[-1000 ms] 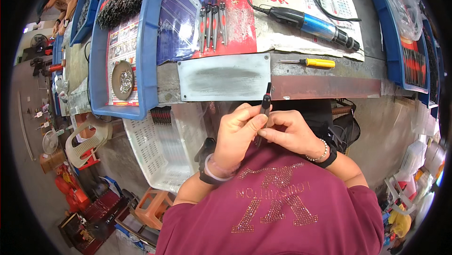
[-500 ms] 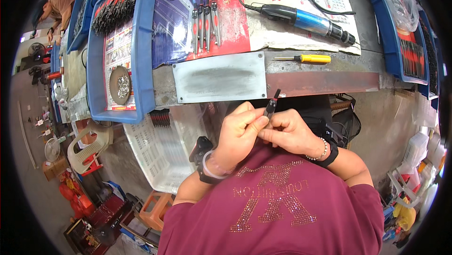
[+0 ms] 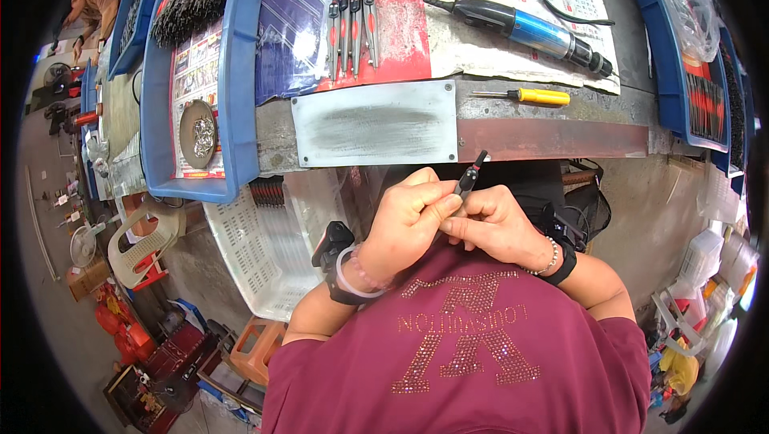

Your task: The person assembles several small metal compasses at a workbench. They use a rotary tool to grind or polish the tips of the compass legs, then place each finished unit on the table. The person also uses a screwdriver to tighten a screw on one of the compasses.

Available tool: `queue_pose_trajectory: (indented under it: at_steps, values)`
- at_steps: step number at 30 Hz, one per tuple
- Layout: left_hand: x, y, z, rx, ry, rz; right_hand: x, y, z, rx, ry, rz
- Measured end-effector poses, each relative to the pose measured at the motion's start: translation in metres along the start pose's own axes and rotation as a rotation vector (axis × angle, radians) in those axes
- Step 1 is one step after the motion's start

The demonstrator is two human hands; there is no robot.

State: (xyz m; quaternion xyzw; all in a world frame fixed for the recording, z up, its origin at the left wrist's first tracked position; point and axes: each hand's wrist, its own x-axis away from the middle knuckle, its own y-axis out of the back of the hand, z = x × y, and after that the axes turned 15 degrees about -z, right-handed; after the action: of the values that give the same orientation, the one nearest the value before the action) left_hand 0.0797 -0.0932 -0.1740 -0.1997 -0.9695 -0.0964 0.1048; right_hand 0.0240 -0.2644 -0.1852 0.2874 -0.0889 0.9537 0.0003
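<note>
Close in front of my chest, both hands hold one slim drawing compass [image 3: 468, 181], black at its knobbed top. My left hand [image 3: 412, 214] pinches its upper body between thumb and fingers. Just beside it, my right hand [image 3: 498, 224] is closed at the lower part, which the fingers hide. The compass leans slightly to the right, its top pointing away from me. Several similar compasses [image 3: 344, 34], grey with red and black parts, lie side by side on the bench beyond a pale metal plate [image 3: 376, 96].
A blue corded screwdriver [image 3: 535, 34] and a yellow-handled screwdriver [image 3: 543, 97] lie on the bench. At left, a blue tray [image 3: 240, 114] holds many compasses and a dish of small metal parts [image 3: 204, 136]. A white crate [image 3: 252, 262] stands below; another blue bin [image 3: 673, 90] is at right.
The compass top has tilted slightly to the right in my hands, which keep hold of it. The view has shifted a little.
</note>
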Motion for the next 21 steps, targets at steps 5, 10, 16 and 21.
queue_pose_trajectory:
  at_steps: [5,10,16,21]
  values:
    - [0.0020,0.0078,-0.0022,-0.025,0.023,0.068,0.0027,-0.0005,0.0043,0.005,-0.057,0.033]
    - [0.0032,0.0103,-0.0032,-0.025,-0.005,0.087,0.0047,0.0001,0.0064,0.001,-0.082,0.065]
    - [0.0056,0.0110,-0.0050,-0.039,-0.003,0.105,0.0076,0.0008,0.0043,-0.003,-0.105,0.078]
    - [0.0061,0.0116,-0.0062,-0.086,-0.016,0.122,0.0088,0.0017,0.0042,0.000,-0.086,0.096]
